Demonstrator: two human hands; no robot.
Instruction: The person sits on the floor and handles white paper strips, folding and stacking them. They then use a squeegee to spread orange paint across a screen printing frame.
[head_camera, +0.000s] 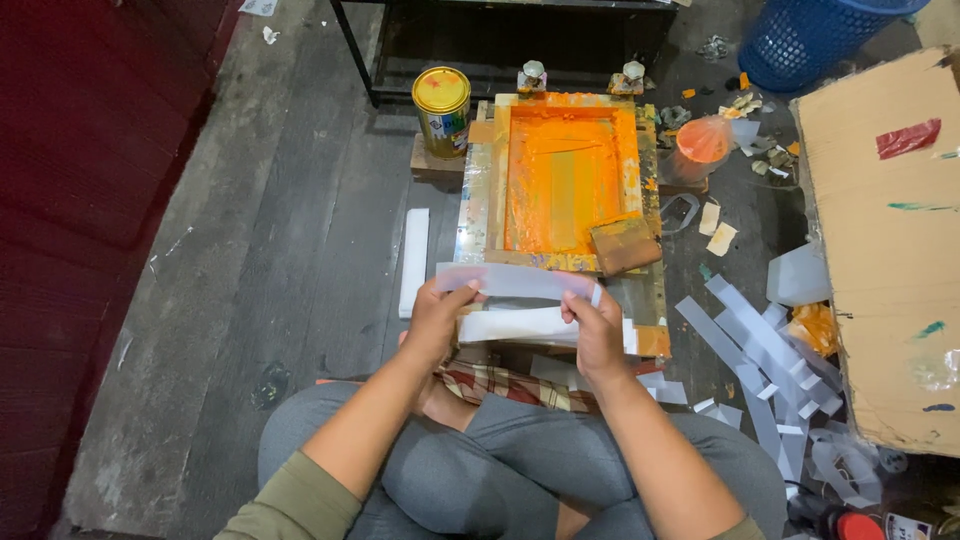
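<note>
You sit cross-legged on the grey plank floor (300, 250), and your left hand (437, 322) and right hand (597, 330) each pinch one end of a translucent white curved plastic strip (515, 281), both grips clenched on it. It hangs just above a stack of white strips (515, 325), at the near edge of the orange-inked wooden printing frame (565, 180). A yellow-lidded tin can (441, 108) stands far left of the frame; loose grey strips (760, 350) lie on the right.

Yellow-lidded round tin (441, 108) left of frame; brown cardboard box (885, 240) at right edge.
</note>
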